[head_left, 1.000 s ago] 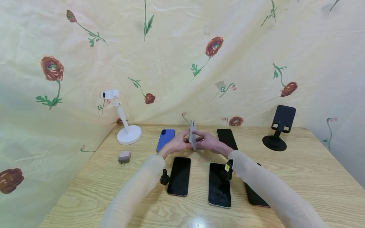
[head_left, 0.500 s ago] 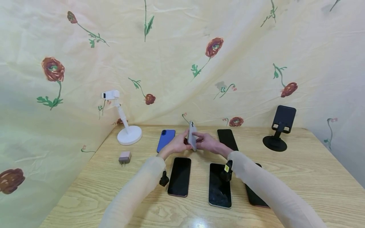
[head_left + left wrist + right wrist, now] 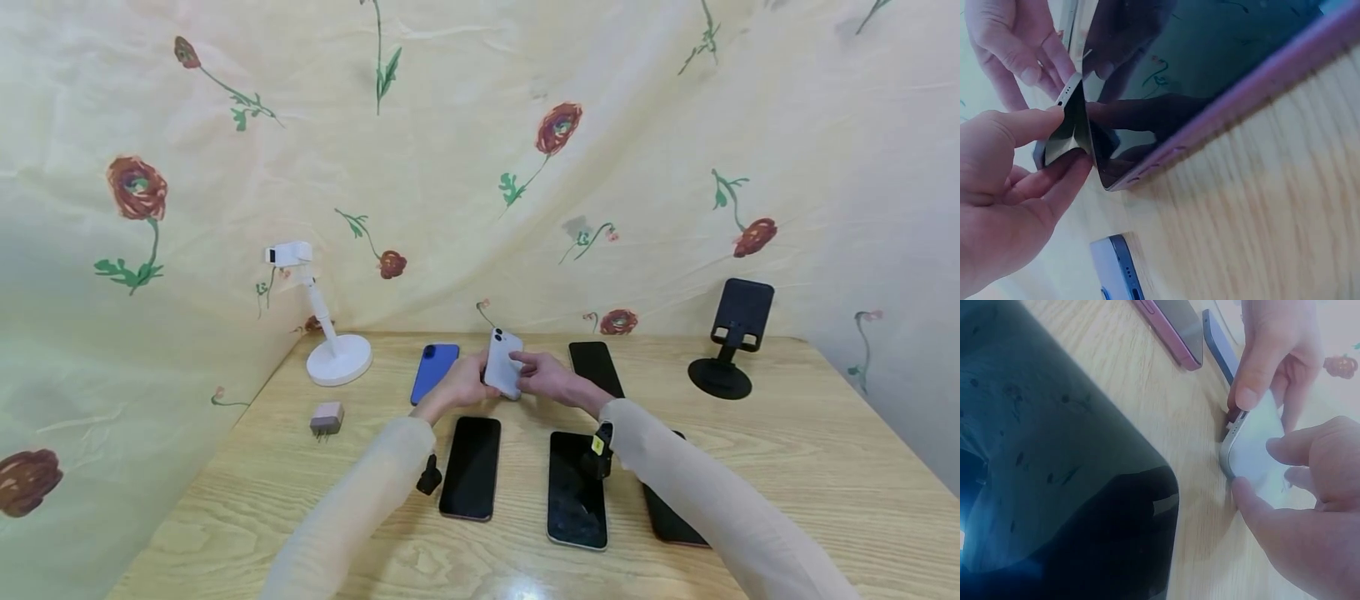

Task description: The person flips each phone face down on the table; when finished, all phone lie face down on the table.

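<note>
A white smartphone [image 3: 503, 365] is tilted up at the back middle of the table, its back with camera lenses toward me. My left hand [image 3: 462, 382] grips its left side; in the left wrist view, thumb and fingers of that left hand [image 3: 1016, 187] close on the phone near its port end. My right hand [image 3: 551, 379] is at the opposite side. In the right wrist view the right hand [image 3: 1310, 506] has one fingertip on the white back and another digit at the lower edge. Just left lies a blue phone [image 3: 434, 373], back up.
Two phones, one pink-edged [image 3: 470, 468] and one silver-edged [image 3: 577, 490], lie in front. A dark phone [image 3: 596, 368] and another phone [image 3: 671, 512], partly under the right sleeve, lie to the right. A white stand [image 3: 339, 360], a plug adapter [image 3: 327, 418] and a black stand [image 3: 720, 377] flank them.
The white phone has turned from edge-on until its back faces me, its top swinging slightly left. My right fingers now lie on its back; other things stay put.
</note>
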Available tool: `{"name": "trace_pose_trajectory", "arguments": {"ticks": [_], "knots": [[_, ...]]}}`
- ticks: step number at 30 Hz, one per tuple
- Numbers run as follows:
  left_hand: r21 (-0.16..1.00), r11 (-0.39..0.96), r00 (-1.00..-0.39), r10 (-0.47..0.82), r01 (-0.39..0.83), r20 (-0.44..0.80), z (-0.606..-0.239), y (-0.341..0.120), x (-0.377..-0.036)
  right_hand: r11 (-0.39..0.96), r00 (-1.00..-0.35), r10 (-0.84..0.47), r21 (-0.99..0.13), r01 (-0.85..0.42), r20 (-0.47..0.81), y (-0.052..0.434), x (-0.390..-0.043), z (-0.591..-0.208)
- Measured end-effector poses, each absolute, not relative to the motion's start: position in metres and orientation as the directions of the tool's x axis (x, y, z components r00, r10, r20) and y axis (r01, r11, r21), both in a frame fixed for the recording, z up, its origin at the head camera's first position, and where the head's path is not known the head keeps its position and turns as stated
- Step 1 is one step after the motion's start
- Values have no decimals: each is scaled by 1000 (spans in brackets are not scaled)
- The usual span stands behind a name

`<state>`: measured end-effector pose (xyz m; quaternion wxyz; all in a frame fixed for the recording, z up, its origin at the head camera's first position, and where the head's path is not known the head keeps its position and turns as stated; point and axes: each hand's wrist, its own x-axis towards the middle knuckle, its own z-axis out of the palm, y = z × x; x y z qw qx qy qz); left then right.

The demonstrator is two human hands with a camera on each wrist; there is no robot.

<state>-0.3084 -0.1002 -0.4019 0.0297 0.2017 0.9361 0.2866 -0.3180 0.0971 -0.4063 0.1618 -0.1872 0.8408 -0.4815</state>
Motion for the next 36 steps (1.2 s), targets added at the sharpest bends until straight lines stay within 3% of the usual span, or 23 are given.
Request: {"name": "trace_pose_trajectory", "arguments": {"ticks": [8, 22, 36], "knots": [[447, 817, -925, 372, 365, 76, -406, -97, -309, 513, -878, -467, -840, -176, -102, 101, -319, -408], [384, 837, -916, 397, 390, 66, -407, -97, -309, 537, -883, -455, -827, -166, -118, 104, -319, -408], [366, 876, -927, 366, 314, -81, -405, -93, -311, 551, -878, -462, -816, -174, -124, 106, -317, -405]]}}
